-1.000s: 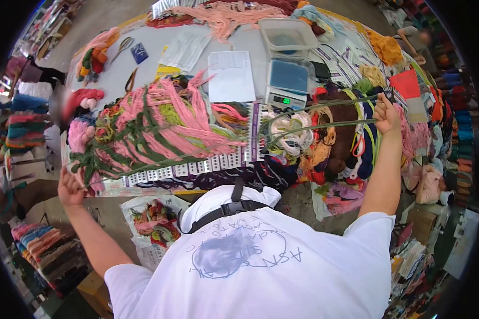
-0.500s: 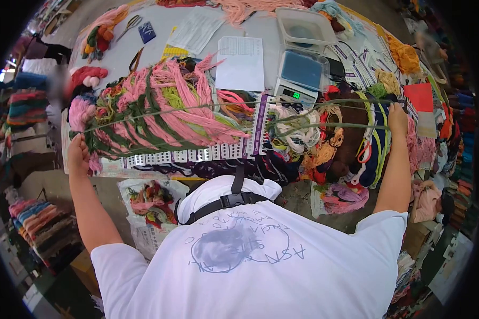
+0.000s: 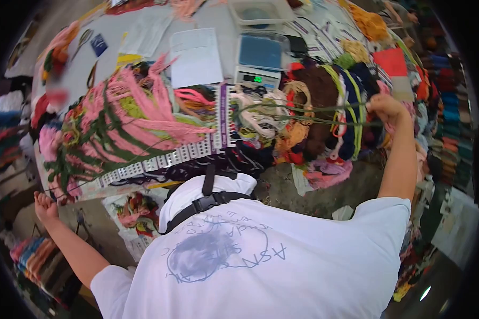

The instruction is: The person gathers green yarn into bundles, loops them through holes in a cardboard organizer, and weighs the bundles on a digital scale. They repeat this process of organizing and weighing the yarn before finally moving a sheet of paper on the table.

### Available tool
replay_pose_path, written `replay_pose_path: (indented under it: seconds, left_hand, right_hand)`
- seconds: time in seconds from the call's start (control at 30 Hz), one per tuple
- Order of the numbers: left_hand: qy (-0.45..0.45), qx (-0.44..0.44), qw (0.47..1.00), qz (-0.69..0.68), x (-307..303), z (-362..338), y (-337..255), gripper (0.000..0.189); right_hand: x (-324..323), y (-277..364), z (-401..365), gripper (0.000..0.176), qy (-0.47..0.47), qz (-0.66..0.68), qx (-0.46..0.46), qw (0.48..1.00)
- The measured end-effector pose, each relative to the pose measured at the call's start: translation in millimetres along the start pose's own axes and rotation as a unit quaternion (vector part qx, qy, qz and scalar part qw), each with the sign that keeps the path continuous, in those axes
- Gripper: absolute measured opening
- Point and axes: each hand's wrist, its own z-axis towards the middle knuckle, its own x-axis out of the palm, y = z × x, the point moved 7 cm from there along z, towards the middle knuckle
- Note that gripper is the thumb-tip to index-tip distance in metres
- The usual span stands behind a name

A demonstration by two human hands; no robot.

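Note:
Dark green thread (image 3: 316,109) is drawn out across the table between my two hands. My right hand (image 3: 387,110) is closed around its strands at the right, above navy and yellow-green skeins (image 3: 351,106). At the lower left, my left hand (image 3: 47,208) pinches a thin strand, just off the table's front edge. Under the stretched thread lies a heap of pink and dark green thread (image 3: 138,111) on punched white cards (image 3: 165,159). A purple-and-white card strip (image 3: 222,117) stands out beside cream skeins (image 3: 263,111). Motion blurs the finer strands.
A digital scale (image 3: 256,77) with a lit green display sits behind the skeins, near a clear plastic box (image 3: 261,11). Paper sheets (image 3: 196,56), scissors (image 3: 83,38) and a red card (image 3: 389,62) lie around. Stacked coloured yarn (image 3: 42,266) stands at the lower left.
My left hand has moved down and outward to the left, past the table edge. My right hand stays at the right end of the green thread. The whole view has shifted and tilted.

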Motion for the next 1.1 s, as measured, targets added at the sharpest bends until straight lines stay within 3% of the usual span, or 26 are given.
replay_pose_path:
  seconds: [0.03,0.07,0.13,0.2,0.23,0.27,0.3,0.4,0.57,0.6,0.7,0.77,0.8,0.83,0.87,0.9,0.97,1.0,1.1]
  left_hand:
    - [-0.004,-0.002,1.0,-0.005,30,-6,26,0.021]
    - [0.057,-0.045,0.997,-0.026,47,0,51,0.021]
    - [0.143,-0.132,0.978,-0.079,97,-3,103,0.02]
    - [0.118,-0.115,0.985,-0.057,124,-6,140,0.02]
    - [0.068,-0.107,0.991,-0.042,158,-24,162,0.02]
    - [0.109,-0.129,0.984,-0.058,175,-29,180,0.02]
    - [0.148,-0.148,0.975,-0.072,190,-33,194,0.021]
    - [0.129,-0.156,0.979,-0.039,213,-48,226,0.021]
    - [0.092,-0.171,0.981,-0.007,250,-90,264,0.021]
    - [0.085,-0.17,0.982,0.001,254,-95,270,0.021]
    - [0.064,-0.183,0.981,0.003,263,-109,287,0.019]
    - [0.06,-0.184,0.981,0.024,270,-117,298,0.019]
    - [0.055,-0.186,0.98,0.035,277,-123,304,0.019]
    - [0.066,-0.193,0.978,0.032,284,-128,309,0.02]
    - [0.06,-0.198,0.978,0.036,290,-133,314,0.02]
    - [0.055,-0.203,0.977,0.041,297,-137,317,0.02]
    - [0.057,-0.201,0.977,0.048,309,-143,321,0.02]
    - [0.062,-0.201,0.977,0.043,314,-145,322,0.02]
    - [0.064,-0.206,0.976,0.038,316,-145,323,0.02]
  right_hand:
    - [-3,20,-6,0.018,0.014,0.046,-0.033,0.998]
    - [-5,42,-15,0.013,0.029,0.091,-0.069,0.993]
    - [-8,105,-46,0.007,-0.04,0.151,-0.196,0.968]
    - [-21,156,-76,0.009,-0.026,0.165,-0.301,0.939]
    - [-27,179,-89,0.015,-0.075,0.185,-0.343,0.918]
    - [-36,199,-101,0.021,-0.122,0.204,-0.385,0.892]
    - [-46,209,-106,0.025,-0.114,0.234,-0.392,0.882]
    - [-74,235,-110,0.035,-0.073,0.253,-0.414,0.871]
    - [-31,292,-146,0.018,-0.232,0.335,-0.485,0.774]
    - [-25,296,-135,0.02,-0.281,0.326,-0.485,0.761]
    - [-47,283,-10,0.021,-0.252,0.231,-0.529,0.777]
    - [-28,250,84,0.027,-0.364,0.055,-0.468,0.803]
    - [10,233,111,0.024,-0.391,0.062,-0.332,0.856]
    - [34,210,147,0.025,-0.399,0.071,-0.264,0.875]
    - [72,183,180,0.021,-0.26,0.267,-0.189,0.909]
    - [101,136,260,0.014,-0.151,0.348,-0.143,0.914]
    - [178,58,318,0.007,-0.088,0.62,-0.036,0.779]
    - [205,36,315,0.012,-0.107,0.662,0.022,0.741]
    - [251,-1,302,0.022,-0.068,0.725,0.069,0.681]
